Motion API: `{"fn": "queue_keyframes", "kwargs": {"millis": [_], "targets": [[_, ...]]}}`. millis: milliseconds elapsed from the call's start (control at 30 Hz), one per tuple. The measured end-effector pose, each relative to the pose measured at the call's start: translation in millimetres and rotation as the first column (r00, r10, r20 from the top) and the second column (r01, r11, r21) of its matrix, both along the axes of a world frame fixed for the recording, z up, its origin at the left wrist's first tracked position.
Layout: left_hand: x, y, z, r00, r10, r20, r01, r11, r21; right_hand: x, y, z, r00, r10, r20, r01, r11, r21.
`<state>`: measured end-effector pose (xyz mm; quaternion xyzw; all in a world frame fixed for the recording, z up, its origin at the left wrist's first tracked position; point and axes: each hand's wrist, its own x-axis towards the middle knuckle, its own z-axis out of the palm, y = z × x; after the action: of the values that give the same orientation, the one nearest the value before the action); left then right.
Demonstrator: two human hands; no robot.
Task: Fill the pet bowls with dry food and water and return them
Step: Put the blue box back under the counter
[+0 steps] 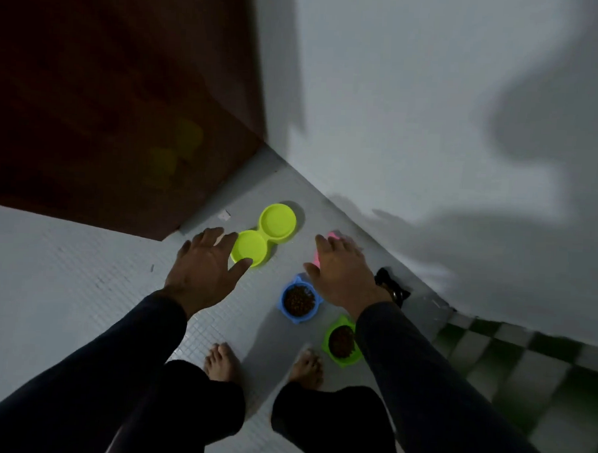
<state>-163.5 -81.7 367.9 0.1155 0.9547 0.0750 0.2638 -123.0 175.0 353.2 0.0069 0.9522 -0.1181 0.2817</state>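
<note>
Looking down at the pale tiled floor (82, 285), we reach both arms forward, and both hands hold nothing. Our left hand (199, 273) hangs with fingers spread and straight, its fingertips over the near edge of the yellow-green double bowl (266, 237); whether they touch it we cannot tell. Both wells of that bowl look bare of food, and any water in them is too hard to make out in the dim light.

Our right hand (343, 272) is likewise spread and relaxed, hovering in front of a pink bowl (327, 243), which it hides almost wholly; only slivers show at its far and left edges, so its contents stay unknown. Just near of that hand sits the blue bowl (299, 300), filled with dark brown dry food. Nearer and to the right, the green bowl (342, 341) also holds dry food, though our right sleeve (421, 368) cuts off its right side.

All four bowls rest on the floor close to the corner where the white wall (432, 112) meets a dark red-brown door (108, 98). A small black object (391, 287) lies by the wall just right of our right wrist, too dark to identify. Our bare feet (221, 361) stand near of the bowls. We can read no brand, label or writing anywhere.
</note>
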Motion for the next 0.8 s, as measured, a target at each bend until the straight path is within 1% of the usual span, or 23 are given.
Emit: {"fn": "queue_keyframes", "kwargs": {"millis": [233, 300, 467, 600, 700, 800], "targets": [[11, 12, 168, 0.995, -0.069, -0.068, 0.071, 0.997, 0.028, 25, 8, 178, 0.994, -0.099, -0.041, 0.099, 0.995, -0.008], [15, 13, 208, 0.992, -0.078, -0.098, 0.082, 0.996, 0.042, 30, 9, 220, 0.992, -0.114, -0.061, 0.114, 0.994, -0.003], [27, 12, 312, 0.980, -0.108, -0.167, 0.126, 0.987, 0.100, 49, 13, 332, 0.973, -0.174, -0.153, 0.170, 0.985, -0.040], [29, 11, 376, 0.974, -0.117, -0.193, 0.142, 0.982, 0.123, 64, 19, 399, 0.939, -0.233, -0.254, 0.221, 0.972, -0.076], [25, 17, 415, 0.966, -0.147, -0.213, 0.181, 0.971, 0.153, 72, 24, 437, 0.919, -0.271, -0.285, 0.255, 0.963, -0.094], [24, 27, 448, 0.944, -0.196, -0.265, 0.249, 0.951, 0.182, 80, 31, 469, 0.908, -0.285, -0.306, 0.262, 0.958, -0.116]]}}
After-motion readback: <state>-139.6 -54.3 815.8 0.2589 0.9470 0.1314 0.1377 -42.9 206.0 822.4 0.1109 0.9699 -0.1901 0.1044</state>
